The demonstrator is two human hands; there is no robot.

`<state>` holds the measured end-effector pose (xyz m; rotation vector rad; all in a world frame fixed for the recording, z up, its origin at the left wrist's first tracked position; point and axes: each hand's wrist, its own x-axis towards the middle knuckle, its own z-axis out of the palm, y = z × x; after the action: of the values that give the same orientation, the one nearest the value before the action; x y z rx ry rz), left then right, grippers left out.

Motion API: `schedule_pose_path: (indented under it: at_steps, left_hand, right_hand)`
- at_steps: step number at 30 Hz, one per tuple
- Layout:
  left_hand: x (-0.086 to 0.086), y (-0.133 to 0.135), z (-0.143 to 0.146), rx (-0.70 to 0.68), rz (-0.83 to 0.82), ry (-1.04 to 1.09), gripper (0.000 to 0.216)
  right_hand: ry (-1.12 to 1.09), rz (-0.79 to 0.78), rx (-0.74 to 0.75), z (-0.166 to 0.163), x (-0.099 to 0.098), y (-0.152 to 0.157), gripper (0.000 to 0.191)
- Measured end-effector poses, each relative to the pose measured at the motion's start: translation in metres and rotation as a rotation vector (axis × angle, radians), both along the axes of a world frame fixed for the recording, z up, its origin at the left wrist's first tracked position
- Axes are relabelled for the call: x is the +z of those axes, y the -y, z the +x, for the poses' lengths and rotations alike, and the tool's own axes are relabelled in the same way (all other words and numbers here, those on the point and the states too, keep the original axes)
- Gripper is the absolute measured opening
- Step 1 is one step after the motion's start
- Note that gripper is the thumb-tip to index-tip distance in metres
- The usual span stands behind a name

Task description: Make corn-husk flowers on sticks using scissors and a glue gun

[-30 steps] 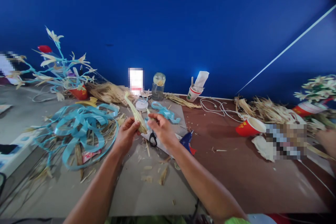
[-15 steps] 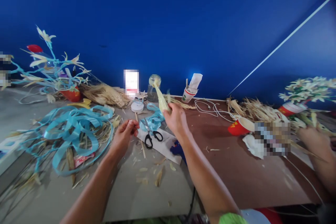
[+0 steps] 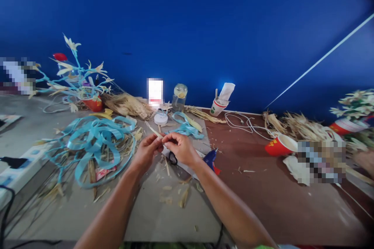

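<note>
My left hand [image 3: 148, 149] and my right hand [image 3: 181, 147] meet over the middle of the table, both pinched on a thin pale husk strip [image 3: 152, 129] that sticks up and to the left from my fingers. A rolled corn husk piece [image 3: 193, 123] lies on the blue ribbon scraps [image 3: 183, 127] just beyond my hands. Black-handled scissors [image 3: 172, 158] sit partly hidden under my right hand, on a white sheet. A blue glue gun [image 3: 209, 157] lies right of my right wrist.
A tangle of blue ribbon [image 3: 93, 142] fills the left. Behind stand a red pot with a blue-stemmed husk flower branch [image 3: 78, 78], a glass jar [image 3: 179, 96], a paper cup [image 3: 217, 105] and a white cable [image 3: 244, 121]. A red cup [image 3: 279, 146] and husk piles [image 3: 298, 126] are right.
My right hand carried the rolled husk piece away to the far ribbon scraps, left it there and came back. Both hands now pinch a thin strip together.
</note>
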<state>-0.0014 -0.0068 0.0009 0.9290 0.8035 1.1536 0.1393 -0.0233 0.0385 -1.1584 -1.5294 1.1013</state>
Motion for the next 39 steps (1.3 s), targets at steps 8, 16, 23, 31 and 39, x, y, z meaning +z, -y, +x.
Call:
schedule_pose_path:
  at_steps: [8, 16, 23, 31, 39]
  left_hand:
    - [-0.001, -0.002, -0.001, 0.055, 0.016, -0.078, 0.021]
    - [0.004, 0.002, 0.004, 0.022, -0.034, -0.076, 0.025]
    - [0.003, 0.001, 0.003, 0.053, -0.040, -0.078, 0.024]
    - [0.007, 0.002, 0.004, -0.042, -0.098, 0.027, 0.023]
    - [0.009, 0.004, 0.004, -0.105, -0.101, 0.002, 0.023]
  right_hand:
    - [0.009, -0.130, -0.005, 0.005, -0.008, -0.006, 0.012]
    - [-0.275, -0.298, -0.114, 0.005, -0.009, -0.008, 0.019]
    - [-0.284, -0.323, -0.115, 0.003, -0.015, -0.009, 0.017]
    - [-0.413, -0.369, -0.090, 0.005, -0.013, -0.010, 0.029]
    - [-0.530, -0.507, -0.048, 0.005, -0.011, -0.009, 0.032]
